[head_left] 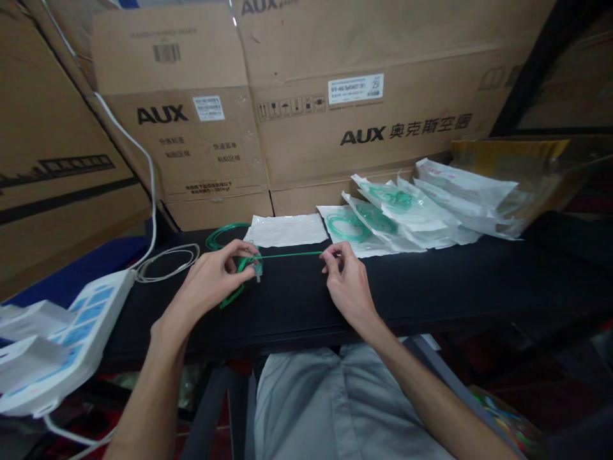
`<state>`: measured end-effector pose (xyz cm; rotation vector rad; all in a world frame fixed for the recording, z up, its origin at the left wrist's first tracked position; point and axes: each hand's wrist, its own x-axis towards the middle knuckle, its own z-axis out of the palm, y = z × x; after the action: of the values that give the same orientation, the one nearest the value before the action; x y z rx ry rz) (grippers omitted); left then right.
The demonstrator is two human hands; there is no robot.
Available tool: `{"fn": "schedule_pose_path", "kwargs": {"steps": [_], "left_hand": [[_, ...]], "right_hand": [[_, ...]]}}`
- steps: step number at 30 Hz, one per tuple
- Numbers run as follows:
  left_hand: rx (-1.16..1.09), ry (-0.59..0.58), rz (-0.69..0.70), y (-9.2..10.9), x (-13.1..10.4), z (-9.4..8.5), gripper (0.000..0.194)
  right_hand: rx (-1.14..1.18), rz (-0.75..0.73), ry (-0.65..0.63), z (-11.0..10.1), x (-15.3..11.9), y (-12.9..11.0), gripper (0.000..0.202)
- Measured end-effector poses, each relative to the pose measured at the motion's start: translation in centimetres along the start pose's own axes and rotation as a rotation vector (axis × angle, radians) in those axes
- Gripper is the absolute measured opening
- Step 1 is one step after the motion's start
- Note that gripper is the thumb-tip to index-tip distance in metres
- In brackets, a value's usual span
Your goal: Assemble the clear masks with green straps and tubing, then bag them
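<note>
Seen from the head camera: gripping a small clear plastic piece [258, 271] between thumb and fingers of the left hand [211, 276], and pinching a thin green strand [290, 255] between the fingertips of the right hand [345, 273]. Drawn nearly straight from hand to hand above the black counter [297, 300], with a green loop [232, 298] showing below the left fingers. Impossible to tell, behind those fingers, the exact join of strand and piece. Best done, by the look of it, with a light, even pull along the line of the strand, bracing the clear plastic piece firmly without squeezing it out of shape. Worth holding the green loop apart from the strand, for fear of a snag. To the rear, coiled green tubing [209, 240] near the left hand, a white packet [287, 231] beyond the strand, and more packets [407, 220] at right, before AUX cartons [301, 147].
</note>
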<state>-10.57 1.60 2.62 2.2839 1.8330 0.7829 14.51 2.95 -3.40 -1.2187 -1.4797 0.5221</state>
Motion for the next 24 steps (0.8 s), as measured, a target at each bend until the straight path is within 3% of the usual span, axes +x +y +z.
{"fn": "schedule_pose_path", "kwargs": {"steps": [4, 9, 12, 17, 24], "left_hand": [[-0.026, 0.009, 0.017, -0.1, 0.1, 0.1, 0.028], [-0.152, -0.024, 0.093, 0.6, 0.2, 1.0, 0.026], [-0.262, -0.052, 0.105, 0.8, 0.2, 1.3, 0.026], [-0.457, -0.109, 0.100, 1.3, 0.1, 1.0, 0.028], [-0.743, -0.290, 0.064, 3.3, -0.5, 1.1, 0.038]], "right_hand": [[0.045, -0.037, -0.014, 0.2, 0.0, 0.0, 0.009], [0.179, -0.277, -0.193, 0.1, -0.5, -1.1, 0.013], [0.217, -0.353, -0.234, -0.1, -0.8, -1.6, 0.018], [0.186, -0.242, -0.180, 0.2, -0.5, -1.2, 0.023], [0.245, -0.228, -0.323, 0.7, -0.7, -0.8, 0.037]]}}
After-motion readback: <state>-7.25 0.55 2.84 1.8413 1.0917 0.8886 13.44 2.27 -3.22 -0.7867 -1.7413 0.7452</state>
